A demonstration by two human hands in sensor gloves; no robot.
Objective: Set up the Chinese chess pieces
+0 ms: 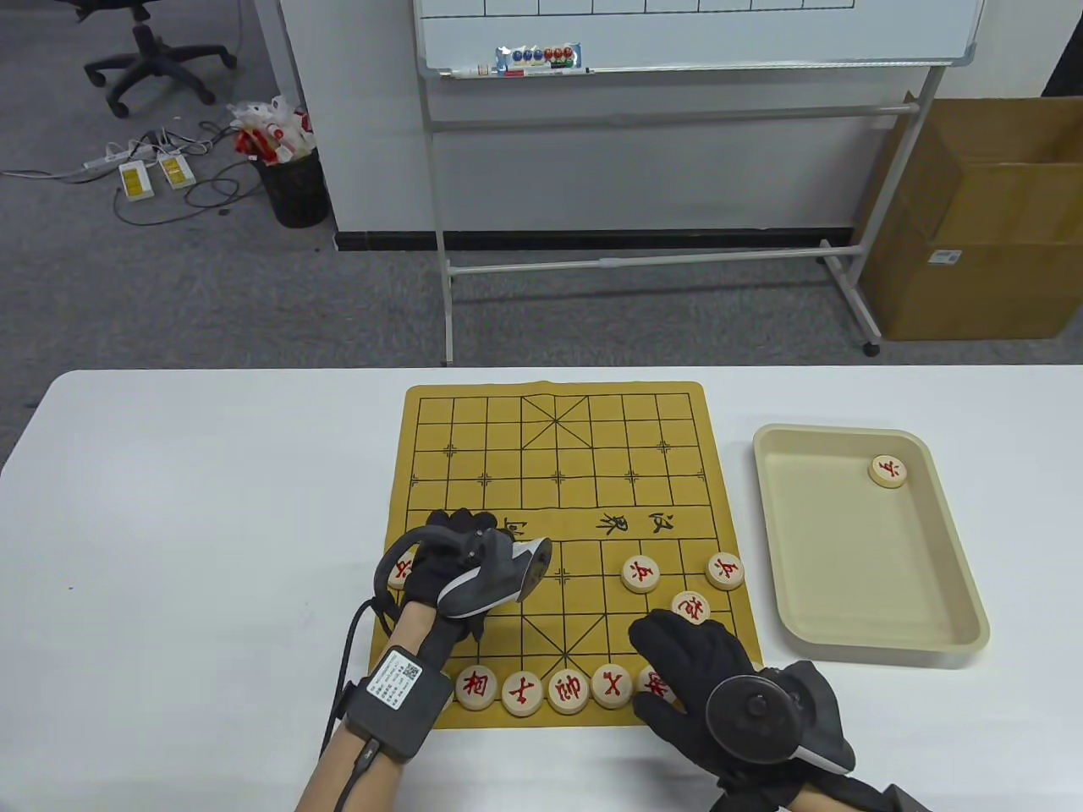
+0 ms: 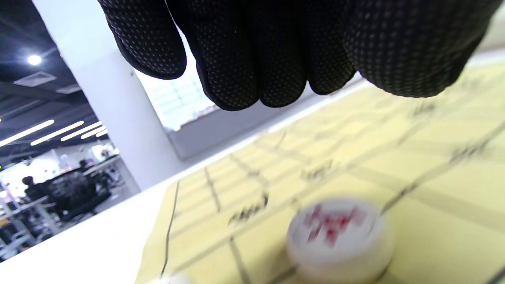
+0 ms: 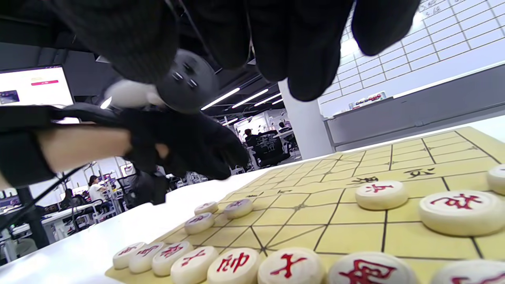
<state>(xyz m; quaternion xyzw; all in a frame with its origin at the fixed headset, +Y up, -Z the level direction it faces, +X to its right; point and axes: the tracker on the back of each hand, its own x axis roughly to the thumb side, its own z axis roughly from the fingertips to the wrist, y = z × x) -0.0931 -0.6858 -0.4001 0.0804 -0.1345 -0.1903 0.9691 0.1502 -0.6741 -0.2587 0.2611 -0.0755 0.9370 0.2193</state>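
Note:
A yellow chess board mat [image 1: 558, 457] lies on the white table. Several round cream pieces with red characters stand in its near row [image 1: 568, 691], and three more [image 1: 640, 575] stand at the near right. My left hand [image 1: 457, 524] hovers over the board's left side with nothing in its fingers [image 2: 256, 79]; one piece [image 2: 339, 236] lies just below it and another [image 1: 398, 571] shows beside its wrist. My right hand [image 1: 656, 643] lies flat and empty over the right end of the near row, partly covering a piece [image 1: 656, 681]. Its fingers [image 3: 307, 59] hang above the pieces [image 3: 367, 270].
A beige tray [image 1: 956, 609] stands to the right of the board with one red piece [image 1: 888, 471] in its far corner. The table's front edge runs just behind my wrists. A whiteboard stand and a cardboard box are on the floor beyond the table.

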